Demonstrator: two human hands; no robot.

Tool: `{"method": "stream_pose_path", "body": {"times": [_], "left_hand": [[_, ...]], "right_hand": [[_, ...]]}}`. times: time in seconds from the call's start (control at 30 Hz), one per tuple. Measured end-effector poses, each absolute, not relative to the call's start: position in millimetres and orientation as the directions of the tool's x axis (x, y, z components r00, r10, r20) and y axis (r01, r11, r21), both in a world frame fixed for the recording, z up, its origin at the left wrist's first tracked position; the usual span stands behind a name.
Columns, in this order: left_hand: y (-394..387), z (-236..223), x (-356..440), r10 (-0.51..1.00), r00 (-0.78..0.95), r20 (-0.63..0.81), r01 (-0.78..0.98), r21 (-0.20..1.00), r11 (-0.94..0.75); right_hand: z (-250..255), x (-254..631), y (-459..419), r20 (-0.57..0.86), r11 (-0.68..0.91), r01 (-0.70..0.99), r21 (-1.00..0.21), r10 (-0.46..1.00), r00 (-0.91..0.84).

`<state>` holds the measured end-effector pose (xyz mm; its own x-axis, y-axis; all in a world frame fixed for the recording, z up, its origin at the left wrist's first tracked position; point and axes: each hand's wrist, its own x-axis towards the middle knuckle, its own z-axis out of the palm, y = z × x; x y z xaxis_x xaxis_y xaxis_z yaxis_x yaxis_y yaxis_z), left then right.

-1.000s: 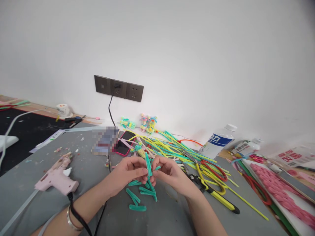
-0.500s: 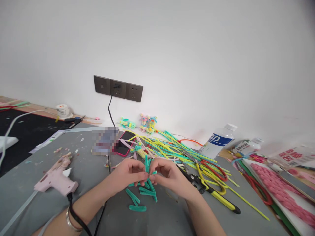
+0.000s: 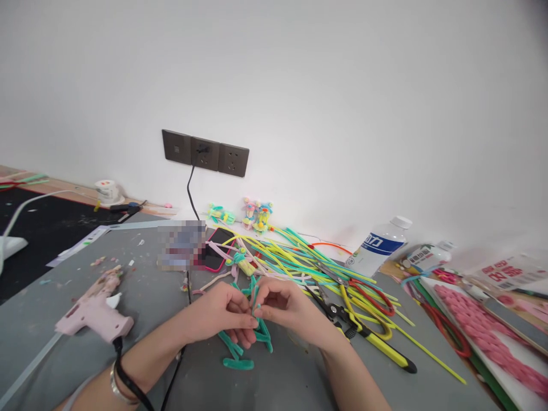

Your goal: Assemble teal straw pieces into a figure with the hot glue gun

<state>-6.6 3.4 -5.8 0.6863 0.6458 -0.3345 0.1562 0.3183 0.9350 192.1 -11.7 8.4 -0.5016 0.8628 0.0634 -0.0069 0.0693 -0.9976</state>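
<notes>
Green fuzzy strip (image 3: 254,295), upright, between your two hands, just above the grey tabletop. Your right hand (image 3: 278,302): fingers curled, thumb and fingertips closed on the strip. Your left hand (image 3: 233,314): half curled, thumb tip near the strip's lower end, lower fingers loosely spread; cannot tell whether it has hold of anything. Loose green pieces (image 3: 238,363) lie on the tabletop (image 3: 278,388) below and behind your hands, some crossing, some partly hidden by your fingers.

Beyond the hands: a small yellow-and-teal figure (image 3: 243,262) on its side, beside a heap of long yellow and teal stems (image 3: 295,256). Red-handled scissors (image 3: 377,298) rest on the stems, yellow-handled cutters (image 3: 383,346) nearer your right forearm. Pink glue gun (image 3: 96,313) lies left of your left forearm, its black cord (image 3: 128,385) running across that arm near a silver bracelet (image 3: 115,383).
</notes>
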Motion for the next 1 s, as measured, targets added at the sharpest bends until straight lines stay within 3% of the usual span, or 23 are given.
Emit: {"method": "stream_pose_path", "body": {"times": [0.2, 0.37, 0.5, 0.63, 0.8, 1.0], "left_hand": [[2.3, -1.4, -3.4, 0.706, 0.663, -0.248, 0.089, 0.963, 0.255], [-0.9, -3.9, 4.2, 0.844, 0.536, -0.016, 0.182, 0.979, -0.097], [-3.7, -8.5, 6.8, 0.862, 0.47, 0.192, 0.281, 0.893, -0.352], [-5.8, -10.3, 4.9, 0.823, 0.437, 0.364, 0.425, 0.722, -0.545], [-7.0, -9.1, 2.8, 0.782, 0.459, 0.421, 0.511, 0.595, -0.62], [-5.6, -4.7, 3.5, 0.78, 0.476, 0.405, 0.412, 0.681, -0.605]], "right_hand": [[7.6, 186.8, -9.6, 0.022, -0.008, -0.082, -0.997, 0.931, -0.364], [8.1, 187.2, -5.8, 0.049, 0.032, -0.088, -0.996, 0.978, -0.204], [4.1, 181.8, -6.5, 0.077, 0.063, -0.113, -0.992, 0.989, -0.127], [2.1, 174.4, -8.5, 0.086, 0.074, -0.127, -0.989, 0.992, -0.092], [2.1, 171.8, -8.7, 0.105, 0.092, -0.143, -0.985, 0.991, -0.088], [0.9, 173.0, -9.4, 0.131, 0.112, -0.178, -0.978, 0.986, -0.103]]}}
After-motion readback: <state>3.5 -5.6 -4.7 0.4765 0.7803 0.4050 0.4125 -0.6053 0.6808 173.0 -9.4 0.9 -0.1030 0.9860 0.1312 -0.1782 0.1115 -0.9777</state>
